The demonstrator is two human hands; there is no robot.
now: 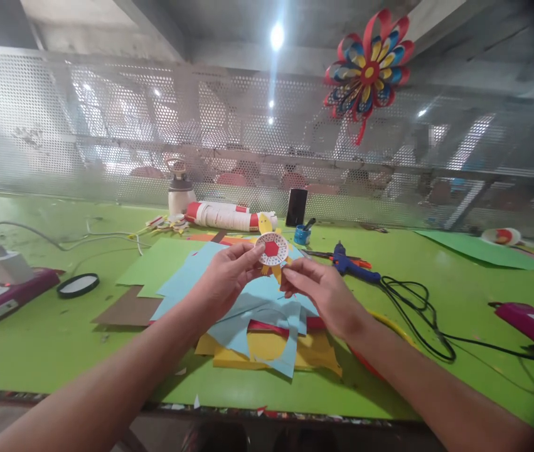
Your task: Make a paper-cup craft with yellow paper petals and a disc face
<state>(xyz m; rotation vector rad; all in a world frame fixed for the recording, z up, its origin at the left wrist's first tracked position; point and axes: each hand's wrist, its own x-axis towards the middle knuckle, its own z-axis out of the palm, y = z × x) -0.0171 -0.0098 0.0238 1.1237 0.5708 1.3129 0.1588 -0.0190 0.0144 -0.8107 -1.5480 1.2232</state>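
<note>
A small paper turtle [272,249] is held up over the middle of the table. Its round white shell has a red centre and dotted sections, and a yellow head and legs stick out from it. My left hand [229,276] grips the shell's left edge between thumb and fingers. At the lower right, my right hand [320,289] is pinched on a yellow leg of the same turtle. Beneath both hands lie overlapping sheets of light blue paper [229,314], with yellow paper [318,351] under them.
A blue glue gun [354,263] with a looped black cable lies to the right. Behind stand paper cups [224,216], a phone [297,207] and a blue pot [302,235]. At left are a power strip [12,298] and a black-rimmed disc [78,284]. A paper flower [369,72] hangs above.
</note>
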